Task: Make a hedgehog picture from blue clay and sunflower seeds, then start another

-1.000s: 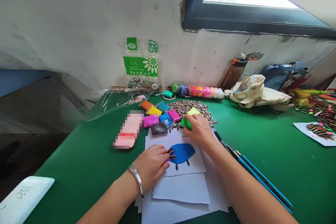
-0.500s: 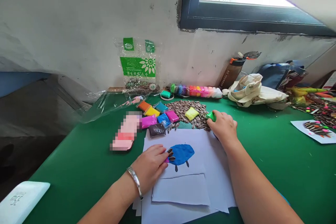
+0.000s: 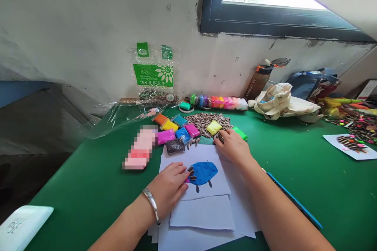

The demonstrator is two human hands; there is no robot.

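Note:
My left hand (image 3: pixel 169 184), with a silver bracelet at the wrist, rests on the white paper (image 3: pixel 203 213) at the left end of a flat blue clay shape (image 3: pixel 204 172). Its fingers lie close together over a bit of pink clay (image 3: pixel 187 180). Striped seeds stick to the shape's left end, and two more stand below it like legs. My right hand (image 3: pixel 234 147) touches the front right edge of the seed pile (image 3: pixel 203 120), fingers bent downward; whether a seed is between them is hidden. A yellow clay packet (image 3: pixel 214 127) lies on the pile, and a green packet (image 3: pixel 240 133) behind my right hand.
Several coloured clay packets (image 3: pixel 166 136) and a pink blurred object (image 3: pixel 141 149) lie left of the pile. Behind stand a seed bag (image 3: pixel 153 74), a brown bottle (image 3: pixel 258 82) and a cloth bag (image 3: pixel 279 102). A blue stick-like object (image 3: pixel 294 200) lies beside my right forearm.
My right hand has moved left from the green packet to the front edge of the seed pile. The green packet now lies free on the table. My left hand has stayed in place.

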